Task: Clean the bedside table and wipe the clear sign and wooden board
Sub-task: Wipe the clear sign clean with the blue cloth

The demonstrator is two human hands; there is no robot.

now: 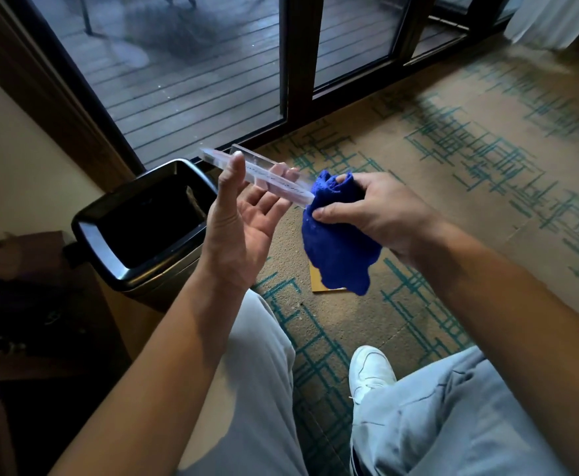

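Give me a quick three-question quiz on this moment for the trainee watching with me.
1. True or false: the left hand holds the clear sign while the right hand grips the blue cloth.
2. What touches the sign's near end? A) the cloth B) the bin C) a shoe
3. What flat item lies on the carpet, partly hidden under the cloth?

Key:
1. True
2. A
3. A wooden board; only its corner shows.
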